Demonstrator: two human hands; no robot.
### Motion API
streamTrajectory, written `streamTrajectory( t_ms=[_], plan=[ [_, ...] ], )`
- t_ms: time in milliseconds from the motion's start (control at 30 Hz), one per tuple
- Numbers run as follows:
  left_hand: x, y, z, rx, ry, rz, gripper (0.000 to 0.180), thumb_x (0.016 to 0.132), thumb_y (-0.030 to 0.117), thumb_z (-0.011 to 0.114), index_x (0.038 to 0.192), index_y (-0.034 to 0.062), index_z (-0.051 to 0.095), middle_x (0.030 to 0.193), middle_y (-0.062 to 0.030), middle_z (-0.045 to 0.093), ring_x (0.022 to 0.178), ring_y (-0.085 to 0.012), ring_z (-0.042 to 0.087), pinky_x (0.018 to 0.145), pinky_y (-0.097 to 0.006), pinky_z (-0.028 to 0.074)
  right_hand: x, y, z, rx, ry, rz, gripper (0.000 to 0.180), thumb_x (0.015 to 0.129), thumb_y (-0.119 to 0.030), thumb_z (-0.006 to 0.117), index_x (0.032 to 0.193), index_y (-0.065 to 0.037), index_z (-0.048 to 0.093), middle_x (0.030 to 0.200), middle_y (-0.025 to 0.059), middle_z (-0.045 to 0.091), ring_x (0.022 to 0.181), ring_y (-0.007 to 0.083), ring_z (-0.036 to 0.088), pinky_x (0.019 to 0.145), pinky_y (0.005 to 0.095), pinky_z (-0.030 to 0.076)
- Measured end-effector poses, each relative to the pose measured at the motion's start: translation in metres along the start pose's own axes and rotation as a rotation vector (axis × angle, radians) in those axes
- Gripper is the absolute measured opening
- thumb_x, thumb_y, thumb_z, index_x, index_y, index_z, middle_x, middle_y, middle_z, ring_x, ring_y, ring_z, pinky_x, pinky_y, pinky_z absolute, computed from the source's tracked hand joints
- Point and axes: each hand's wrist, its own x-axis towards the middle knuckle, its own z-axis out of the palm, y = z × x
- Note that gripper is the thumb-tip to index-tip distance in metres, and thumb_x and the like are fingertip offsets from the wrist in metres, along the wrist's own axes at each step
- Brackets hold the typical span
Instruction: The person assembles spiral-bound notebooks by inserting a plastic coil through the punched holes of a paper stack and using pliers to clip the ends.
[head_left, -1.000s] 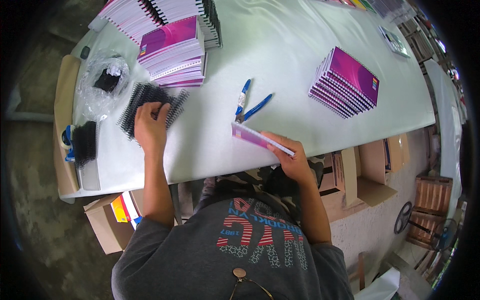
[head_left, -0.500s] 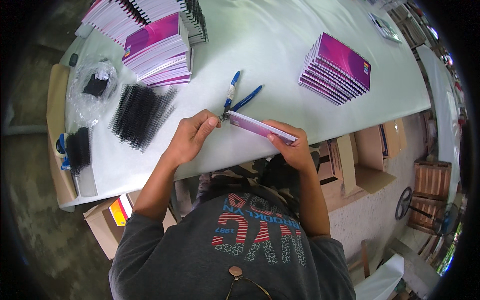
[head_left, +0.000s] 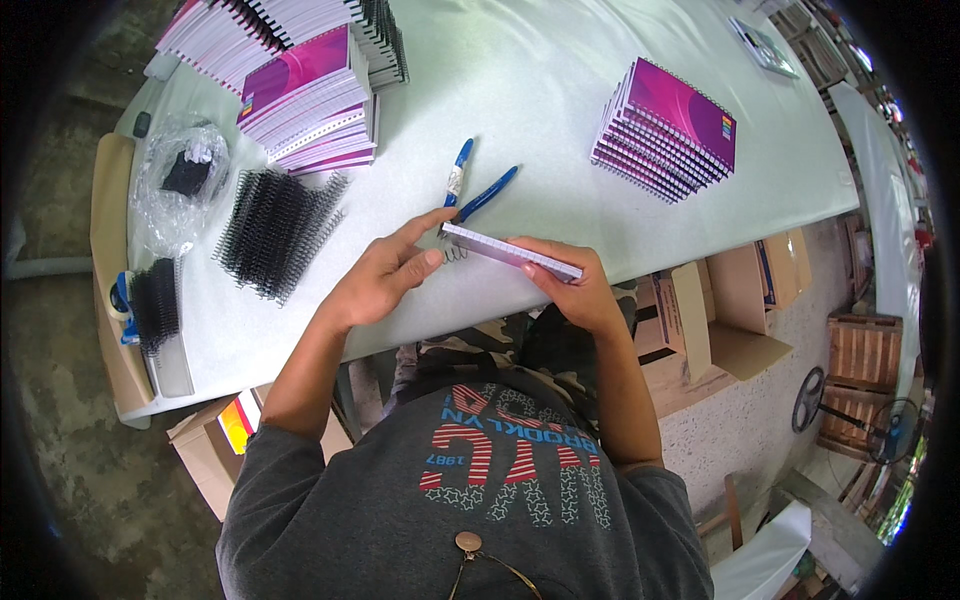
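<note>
My right hand [head_left: 572,284] grips a thin notebook [head_left: 505,249] by its right end, thumb on the near side and fingers behind. The notebook is held edge-up over the near part of the table. At its left end my left hand [head_left: 385,272] is open, index finger stretched toward the notebook's corner and thumb apart. A short dark wire coil [head_left: 456,252] shows just below that end; whether it is attached, I cannot tell. Behind the notebook lie blue-handled pliers [head_left: 488,194] with spread handles, their jaws partly hidden by hand and notebook.
Spiral-bound purple notebooks [head_left: 685,120] are stacked at right. Unbound purple-covered books [head_left: 300,75] pile up at far left, with black plastic spirals [head_left: 268,235] below them. A clear plastic bag [head_left: 170,205] and another spiral bundle [head_left: 155,305] lie leftmost. Cardboard boxes [head_left: 735,345] stand beyond the near edge.
My left hand's pinch has loosened, and its index finger now reaches out toward the notebook's end. The notebook has shifted slightly left, and a coil now shows below it.
</note>
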Motion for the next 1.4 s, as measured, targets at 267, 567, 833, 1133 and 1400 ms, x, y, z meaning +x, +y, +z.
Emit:
streamTrajectory(
  t_ms=[267,567,833,1133,1400],
  plan=[
    [0.006,-0.004,-0.007,-0.050,0.138,0.008,0.040,0.096,0.038,0.045,0.113,0.0027,0.054,0.060,0.0080,0.032,0.052,-0.0030,0.026,0.049,-0.020,0.023,0.000,0.004,0.000,-0.012,0.022,-0.006,0.028,0.086,-0.001,0.056,0.113,0.001,0.061,0.108,0.0095,0.065,0.097,0.0132,0.058,0.088,0.0250,0.043],
    [0.012,0.008,-0.016,-0.152,0.107,-0.153,0.024,0.095,0.027,0.052,0.089,0.0043,0.054,0.063,0.0028,0.043,0.056,-0.0055,0.038,0.052,-0.020,0.032,0.000,0.005,0.000,-0.014,0.042,0.015,0.026,0.086,-0.002,0.058,0.111,0.001,0.063,0.107,0.0105,0.066,0.096,0.0135,0.059,0.087,0.0247,0.044],
    [0.023,0.027,-0.033,0.441,0.151,0.453,0.038,0.073,-0.001,0.069,0.106,0.0085,0.055,0.109,-0.0050,0.056,0.092,-0.0195,0.051,0.079,-0.032,0.041,0.000,0.002,0.003,-0.018,0.034,-0.043,0.028,0.086,-0.003,0.058,0.113,0.001,0.061,0.105,0.0096,0.066,0.092,0.0114,0.058,0.083,0.0235,0.044],
    [0.028,0.045,-0.022,0.861,0.099,0.462,0.027,0.076,0.010,0.069,0.100,0.0070,0.059,0.101,-0.0047,0.060,0.099,-0.0238,0.054,0.084,-0.036,0.038,-0.001,0.009,0.007,-0.117,0.057,-0.087,0.026,0.088,-0.002,0.054,0.112,0.002,0.061,0.110,0.0128,0.065,0.099,0.0168,0.061,0.086,0.0259,0.046],
    [0.032,0.063,-0.016,1.138,-0.023,0.467,0.028,0.073,0.015,0.070,0.098,0.0096,0.060,0.098,-0.0047,0.061,0.091,-0.0232,0.056,0.084,-0.038,0.039,-0.003,0.016,0.014,-0.250,0.108,-0.237,0.029,0.085,0.001,0.055,0.113,-0.004,0.061,0.109,0.0128,0.065,0.096,0.0230,0.064,0.083,0.0278,0.048]
  ],
)
